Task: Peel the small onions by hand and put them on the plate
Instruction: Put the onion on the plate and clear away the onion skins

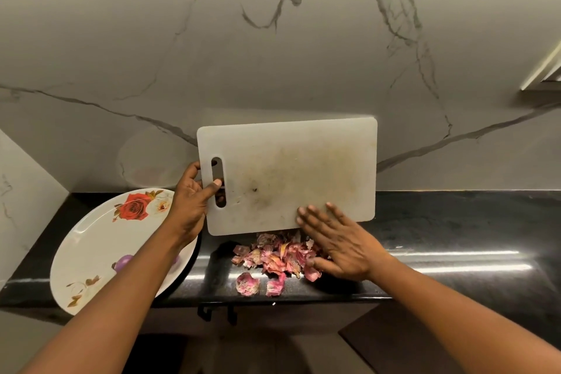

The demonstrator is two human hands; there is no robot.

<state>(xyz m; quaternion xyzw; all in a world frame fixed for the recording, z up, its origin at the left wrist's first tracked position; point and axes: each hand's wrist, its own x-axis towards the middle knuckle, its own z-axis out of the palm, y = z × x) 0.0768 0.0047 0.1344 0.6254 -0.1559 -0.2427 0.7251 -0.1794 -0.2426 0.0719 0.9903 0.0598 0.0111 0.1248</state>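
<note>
One cutting board (297, 170) is gripped by the left hand (191, 200), the right hand (337, 240) is spread flat, and an onion (124, 263) is seen on the plate (91, 246) below.

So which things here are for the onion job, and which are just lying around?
For the job: plate, peeled onion on it, onion skins.
Not the job: cutting board gripped by left hand, right hand at its edge, black counter, marble wall.

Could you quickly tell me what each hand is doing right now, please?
Left hand: grips the cutting board at its handle slot.
Right hand: open, fingers straight, touching the board's lower edge, over the onion peels.
</note>
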